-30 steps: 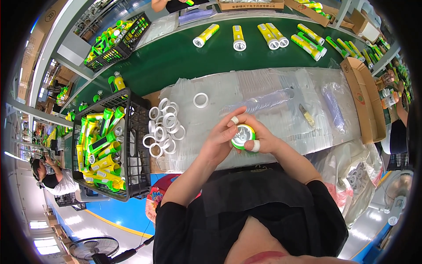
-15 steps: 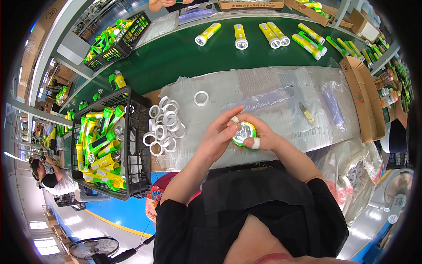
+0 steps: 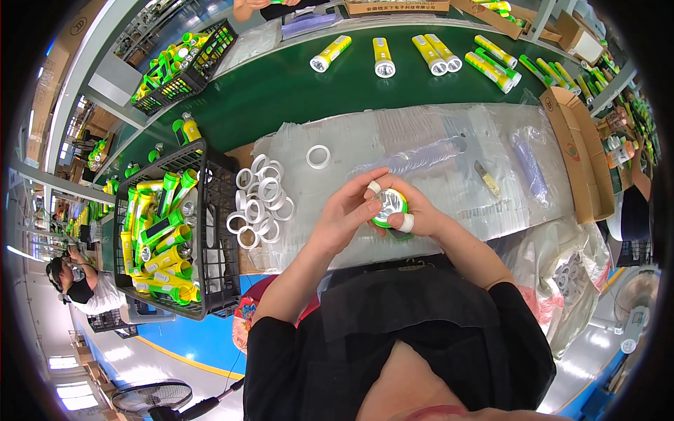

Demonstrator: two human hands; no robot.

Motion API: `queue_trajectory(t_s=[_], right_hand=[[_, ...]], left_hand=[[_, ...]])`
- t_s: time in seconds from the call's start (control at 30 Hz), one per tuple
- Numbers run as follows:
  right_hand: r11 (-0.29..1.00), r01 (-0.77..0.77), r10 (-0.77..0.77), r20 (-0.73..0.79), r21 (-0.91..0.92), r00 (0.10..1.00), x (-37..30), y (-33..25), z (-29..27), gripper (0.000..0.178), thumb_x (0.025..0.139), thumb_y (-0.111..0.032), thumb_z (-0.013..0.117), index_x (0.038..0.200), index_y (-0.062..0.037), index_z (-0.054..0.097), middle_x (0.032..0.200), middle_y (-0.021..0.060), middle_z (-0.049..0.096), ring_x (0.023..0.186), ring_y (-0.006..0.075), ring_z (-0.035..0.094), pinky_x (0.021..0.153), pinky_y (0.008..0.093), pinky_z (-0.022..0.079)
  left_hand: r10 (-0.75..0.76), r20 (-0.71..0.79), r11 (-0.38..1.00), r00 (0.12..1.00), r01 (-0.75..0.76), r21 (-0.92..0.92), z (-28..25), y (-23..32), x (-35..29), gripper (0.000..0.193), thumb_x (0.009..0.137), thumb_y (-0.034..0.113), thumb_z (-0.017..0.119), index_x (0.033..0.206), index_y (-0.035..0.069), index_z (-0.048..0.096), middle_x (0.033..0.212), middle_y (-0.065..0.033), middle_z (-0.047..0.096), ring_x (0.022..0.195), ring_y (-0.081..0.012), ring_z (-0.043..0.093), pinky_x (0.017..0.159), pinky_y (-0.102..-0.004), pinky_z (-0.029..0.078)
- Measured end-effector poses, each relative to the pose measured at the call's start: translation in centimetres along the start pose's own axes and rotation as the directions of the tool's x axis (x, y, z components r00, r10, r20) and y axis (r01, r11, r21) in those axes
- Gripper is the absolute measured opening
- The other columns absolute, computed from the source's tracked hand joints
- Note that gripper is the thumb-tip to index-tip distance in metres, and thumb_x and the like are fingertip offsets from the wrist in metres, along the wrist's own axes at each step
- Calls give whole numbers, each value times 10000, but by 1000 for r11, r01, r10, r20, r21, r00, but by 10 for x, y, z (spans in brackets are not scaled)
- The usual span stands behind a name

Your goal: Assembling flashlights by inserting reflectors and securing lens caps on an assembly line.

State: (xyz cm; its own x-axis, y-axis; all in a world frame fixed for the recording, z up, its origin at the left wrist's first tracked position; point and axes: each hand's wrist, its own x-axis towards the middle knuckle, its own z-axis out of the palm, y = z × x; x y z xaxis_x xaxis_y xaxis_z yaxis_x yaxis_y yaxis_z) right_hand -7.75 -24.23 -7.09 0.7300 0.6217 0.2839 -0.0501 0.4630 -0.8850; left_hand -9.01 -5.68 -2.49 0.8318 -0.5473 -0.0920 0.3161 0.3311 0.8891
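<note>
Both hands meet over the plastic-covered bench. My right hand [image 3: 414, 214] grips a green flashlight [image 3: 390, 205] end-on, its round reflector head facing up. My left hand [image 3: 351, 210] presses its fingertips onto the rim of that head; some fingertips on both hands wear white tape. A heap of white plastic rings [image 3: 258, 203] lies just left of my hands, and one single ring [image 3: 318, 156] sits apart farther back.
A black crate [image 3: 210, 281] full of yellow-green flashlights stands at the left. Finished flashlights [image 3: 382, 56] lie in a row on the green conveyor belt [image 3: 281, 91]. A cardboard box [image 3: 572, 161] sits at the right; clear plastic sleeves [image 3: 421, 154] lie behind my hands.
My hands and the flashlight stay in the same spot; the left fingers have shifted slightly around the flashlight's head.
</note>
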Motion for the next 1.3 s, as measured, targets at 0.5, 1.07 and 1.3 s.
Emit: queue_trajectory(t_s=[0.5,1.07,1.3], right_hand=[[911,101,-114,-9,-399,993,1,7,-1,544,857,-241,711,1298,-32,471,1154,92,558,1028,184,585,820,328,517],[935,217,-277,-196,-282,941,22,8,-16,276,926,-112,613,1169,-71,488,976,56,568,786,126,603,660,275,534],[946,192,-254,-227,-260,940,19,5,-18,318,937,-153,621,1208,-81,471,1023,52,554,887,127,590,722,280,521]], left_hand=[[611,424,160,669,-629,761,-2,-12,19,426,1014,374,383,1111,73,668,1334,-113,555,1300,-362,443,1046,-498,315],[500,-192,-158,844,307,939,-113,-19,41,245,847,278,731,973,77,670,1160,-153,629,1023,-354,595,809,-418,494],[744,34,306,667,-386,870,-35,16,24,236,697,137,836,875,68,697,1005,-106,636,857,-249,623,639,-328,480]])
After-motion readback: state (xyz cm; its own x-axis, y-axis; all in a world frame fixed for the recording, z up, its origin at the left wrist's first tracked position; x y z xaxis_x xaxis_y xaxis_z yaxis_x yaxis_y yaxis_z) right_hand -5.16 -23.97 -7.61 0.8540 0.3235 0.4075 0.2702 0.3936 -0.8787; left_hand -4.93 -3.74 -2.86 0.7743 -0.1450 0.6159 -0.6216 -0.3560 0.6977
